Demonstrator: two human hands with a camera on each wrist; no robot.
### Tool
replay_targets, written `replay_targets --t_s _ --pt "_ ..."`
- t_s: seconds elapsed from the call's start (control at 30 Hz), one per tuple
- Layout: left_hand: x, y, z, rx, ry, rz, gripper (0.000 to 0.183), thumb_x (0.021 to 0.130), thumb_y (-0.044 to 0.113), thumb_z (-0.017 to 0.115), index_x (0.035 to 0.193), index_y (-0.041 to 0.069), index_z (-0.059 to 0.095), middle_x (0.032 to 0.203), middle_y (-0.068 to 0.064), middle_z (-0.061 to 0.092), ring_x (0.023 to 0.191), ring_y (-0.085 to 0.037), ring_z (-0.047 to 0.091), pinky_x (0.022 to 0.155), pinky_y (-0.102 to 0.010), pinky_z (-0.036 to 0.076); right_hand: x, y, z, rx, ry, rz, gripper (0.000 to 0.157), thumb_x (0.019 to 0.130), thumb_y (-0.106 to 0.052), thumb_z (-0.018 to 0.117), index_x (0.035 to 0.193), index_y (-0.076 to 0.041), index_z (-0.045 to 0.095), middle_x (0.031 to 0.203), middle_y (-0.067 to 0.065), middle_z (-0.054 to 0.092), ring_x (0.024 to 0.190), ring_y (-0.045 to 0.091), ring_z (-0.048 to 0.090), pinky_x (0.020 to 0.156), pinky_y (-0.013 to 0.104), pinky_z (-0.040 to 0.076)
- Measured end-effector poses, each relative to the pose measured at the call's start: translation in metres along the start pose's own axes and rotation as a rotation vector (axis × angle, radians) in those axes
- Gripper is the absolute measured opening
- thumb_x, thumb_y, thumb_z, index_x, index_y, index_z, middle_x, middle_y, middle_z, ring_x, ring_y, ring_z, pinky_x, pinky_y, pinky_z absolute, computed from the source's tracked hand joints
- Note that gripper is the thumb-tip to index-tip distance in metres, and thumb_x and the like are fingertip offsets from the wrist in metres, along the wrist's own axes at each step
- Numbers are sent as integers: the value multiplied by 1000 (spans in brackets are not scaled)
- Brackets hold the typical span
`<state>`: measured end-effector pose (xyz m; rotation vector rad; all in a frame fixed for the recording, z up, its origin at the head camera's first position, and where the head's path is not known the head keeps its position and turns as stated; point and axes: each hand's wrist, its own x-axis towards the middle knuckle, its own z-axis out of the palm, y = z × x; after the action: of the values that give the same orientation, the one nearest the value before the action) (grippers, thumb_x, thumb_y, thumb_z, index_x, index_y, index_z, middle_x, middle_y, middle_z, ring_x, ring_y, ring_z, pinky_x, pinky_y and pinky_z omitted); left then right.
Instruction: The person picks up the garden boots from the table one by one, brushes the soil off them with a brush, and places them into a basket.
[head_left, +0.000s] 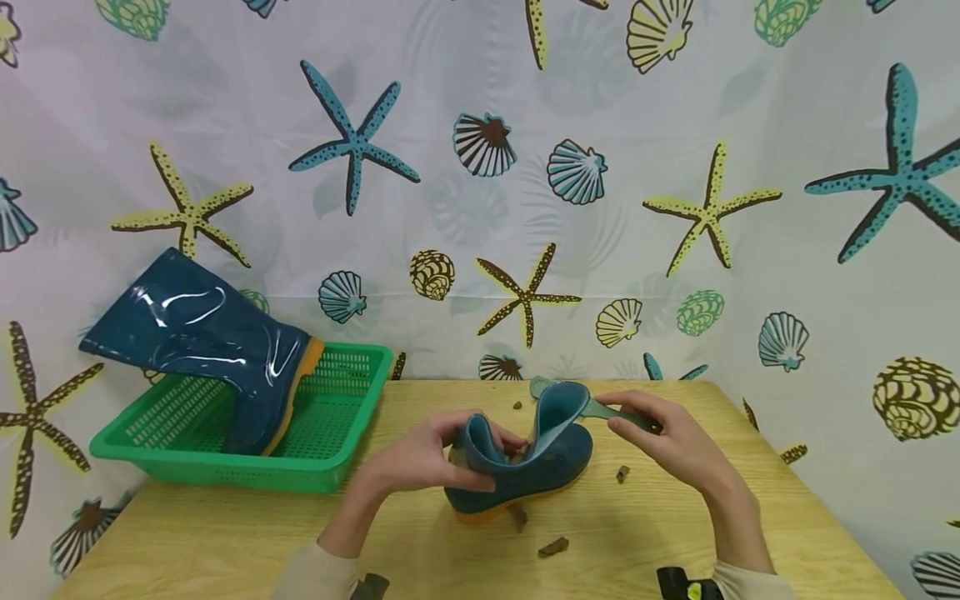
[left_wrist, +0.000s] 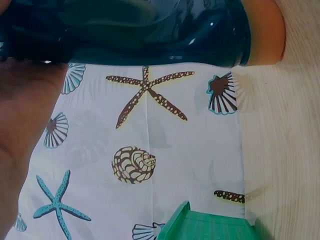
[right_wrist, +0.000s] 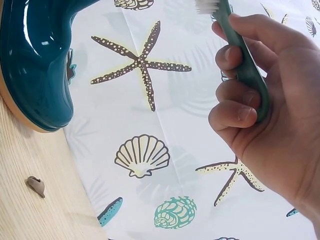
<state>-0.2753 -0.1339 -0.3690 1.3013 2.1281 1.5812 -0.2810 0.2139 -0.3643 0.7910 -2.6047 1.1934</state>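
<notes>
Over the middle of the table, a dark blue rubber boot point(head_left: 543, 468) with an orange sole has its toe pointing right and its shaft top bent open. My left hand point(head_left: 431, 454) grips the shaft, thumb on the near side and fingers round the far side. The boot's glossy side also fills the top of the left wrist view. In my right hand point(head_left: 667, 433) is a green brush point(right_wrist: 247, 75), its handle wrapped by curled fingers. White bristles show at the upper edge of the right wrist view. From the head view, the brush passes behind the boot's rim, partly hidden.
A green plastic basket point(head_left: 352, 442) stands at the left, with a second blue boot point(head_left: 202, 325) leaning in it, sole to the right. Brown dirt crumbs point(head_left: 553, 547) lie scattered on the wooden table point(head_left: 750, 517). Behind hangs a white curtain point(head_left: 465, 58) with shells and starfish.
</notes>
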Motion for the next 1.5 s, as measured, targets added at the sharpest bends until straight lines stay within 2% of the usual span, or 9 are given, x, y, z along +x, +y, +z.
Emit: replay_targets --t_s 0.17,0.3,0.5,0.57,0.73,0.9,1.1,1.23,1.5 --pt "-8 2 -11 62 69 -37 62 76 12 87 131 20 60 136 0 62 127 -21 58 104 -46 46 -1 -1 -2 2 3 -7 33 102 -23 58 134 -22 62 121 3 64 80 10 55 68 26 47" --pt "-17 9 -20 137 187 12 81 74 19 89 143 27 47 145 4 52 129 -21 55 105 -47 45 0 -3 -4 10 1 -8 33 102 -23 58 134 -20 62 122 5 65 82 10 57 70 26 48" --pt "-29 37 -28 218 482 422 63 84 28 81 132 2 52 131 -6 58 110 -21 59 91 -31 51 3 -6 -3 12 6 10 34 101 -25 59 134 -21 62 109 3 65 77 11 53 66 27 45" --pt "-32 49 -26 249 531 556 53 88 28 77 123 -4 56 120 -8 62 103 -20 59 86 -28 49 4 -7 -3 8 8 16 34 101 -26 59 134 -23 62 113 2 65 79 11 54 68 26 45" --pt "-32 76 -11 366 431 688 30 91 19 73 111 -1 62 99 -9 66 87 -16 60 75 -27 51 4 -6 -2 -1 8 29 34 101 -28 59 135 -24 61 123 3 64 82 11 55 70 26 46" --pt "-27 89 11 527 212 525 22 91 20 73 110 13 65 99 2 69 81 -4 62 73 -16 52 3 -3 -2 -12 15 31 35 101 -28 59 136 -23 61 129 4 63 85 10 55 71 27 46" --pt "-16 87 28 666 43 135 24 96 36 66 117 24 65 108 13 70 85 5 63 75 -11 51 1 -1 -1 -13 25 32 35 101 -27 59 136 -22 61 112 4 65 78 9 53 67 27 45" --pt "-9 79 31 711 56 -49 32 95 39 65 125 26 62 116 13 67 94 1 63 81 -19 54 0 0 -1 -1 29 30 34 101 -26 60 134 -22 62 87 4 55 67 12 47 61 30 40" --pt "-1 59 25 703 188 -118 61 91 37 71 145 24 46 141 6 55 122 -13 59 98 -35 53 0 3 -2 26 27 19 33 100 -24 61 132 -21 63 85 4 54 66 13 46 59 30 40"
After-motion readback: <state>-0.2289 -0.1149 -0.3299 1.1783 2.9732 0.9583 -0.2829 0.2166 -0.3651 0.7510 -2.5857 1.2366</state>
